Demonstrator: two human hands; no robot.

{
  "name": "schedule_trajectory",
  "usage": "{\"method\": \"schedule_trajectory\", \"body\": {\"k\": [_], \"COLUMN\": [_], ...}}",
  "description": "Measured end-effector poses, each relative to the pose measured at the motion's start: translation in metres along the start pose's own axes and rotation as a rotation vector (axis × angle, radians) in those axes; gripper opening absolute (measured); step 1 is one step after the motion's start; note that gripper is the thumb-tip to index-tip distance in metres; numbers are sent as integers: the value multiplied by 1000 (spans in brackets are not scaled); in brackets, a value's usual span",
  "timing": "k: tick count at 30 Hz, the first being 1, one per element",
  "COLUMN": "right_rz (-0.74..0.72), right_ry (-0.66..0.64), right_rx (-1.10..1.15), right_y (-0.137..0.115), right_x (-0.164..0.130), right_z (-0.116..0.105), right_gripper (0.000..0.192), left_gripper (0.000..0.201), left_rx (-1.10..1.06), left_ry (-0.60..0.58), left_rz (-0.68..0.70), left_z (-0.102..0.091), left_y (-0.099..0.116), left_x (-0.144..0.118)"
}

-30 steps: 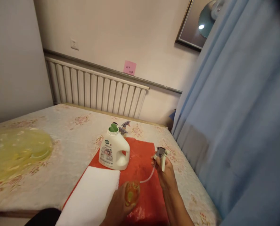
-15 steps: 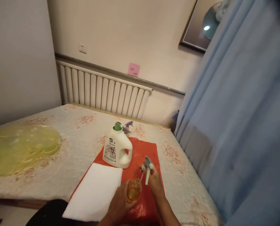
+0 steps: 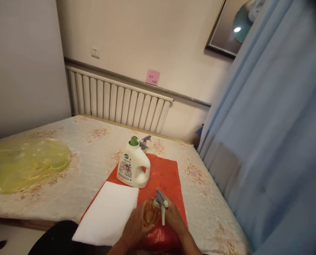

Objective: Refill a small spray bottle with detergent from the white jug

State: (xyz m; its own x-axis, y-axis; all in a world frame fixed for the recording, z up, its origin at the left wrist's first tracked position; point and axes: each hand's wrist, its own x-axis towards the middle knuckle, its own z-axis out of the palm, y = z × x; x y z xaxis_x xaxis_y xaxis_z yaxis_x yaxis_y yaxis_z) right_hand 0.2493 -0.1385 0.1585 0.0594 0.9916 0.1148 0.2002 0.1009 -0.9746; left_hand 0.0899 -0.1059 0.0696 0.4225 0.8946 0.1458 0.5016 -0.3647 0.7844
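Observation:
My left hand (image 3: 136, 224) is wrapped round a small clear bottle (image 3: 149, 214) of amber liquid, held tilted over a red sheet (image 3: 164, 175). In my right hand (image 3: 175, 216) is a grey and pale green trigger spray head (image 3: 161, 199), its base at the bottle's mouth. The dip tube no longer shows outside the bottle. Whether the collar is screwed on I cannot tell. Beyond my hands a white detergent jug (image 3: 128, 164) with a handle stands upright on the red sheet. To the left of my left hand lies a white cloth (image 3: 107, 214).
Behind the jug, further spray heads (image 3: 145, 141) are partly hidden. A yellow translucent plastic sheet (image 3: 25, 166) with a round rim lies at left on the floral bed cover (image 3: 205, 198). A blue curtain (image 3: 264, 134) hangs at right; a radiator (image 3: 117, 97) lines the wall.
My right hand has brought the spray head down and left to the bottle's mouth. The tube, visible between them before, has gone into the bottle. My left hand keeps its hold.

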Motion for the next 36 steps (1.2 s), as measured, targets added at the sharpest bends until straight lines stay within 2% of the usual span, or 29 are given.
{"method": "schedule_trajectory", "body": {"k": [5,11,15,19,23,30,36], "right_rz": [0,-27,-37,-61,-35,-10,-41], "right_ry": [-33,-62,-20,85,96,22,-69], "right_rx": [-71,-43,-35,4,-20,-95,-152], "right_y": [-6,-9,-5,-1,4,-1,-12], "right_x": [1,5,2,0,0,-1,1], "right_z": [-7,-8,-8,-7,-4,-4,-5], "right_gripper": [18,25,27,35,31,14,18], "left_gripper": [63,56,57,63,66,63,50], "left_rx": [-48,-23,5,17,5,-43,-63], "left_ry": [15,-5,-31,-47,-40,-17,4], "left_rz": [62,24,5,-29,-14,37,46], "left_z": [-5,-8,-9,-6,-4,-9,-12], "left_y": [7,11,12,8,4,11,18], "left_x": [0,-1,-1,0,0,-1,-1]}}
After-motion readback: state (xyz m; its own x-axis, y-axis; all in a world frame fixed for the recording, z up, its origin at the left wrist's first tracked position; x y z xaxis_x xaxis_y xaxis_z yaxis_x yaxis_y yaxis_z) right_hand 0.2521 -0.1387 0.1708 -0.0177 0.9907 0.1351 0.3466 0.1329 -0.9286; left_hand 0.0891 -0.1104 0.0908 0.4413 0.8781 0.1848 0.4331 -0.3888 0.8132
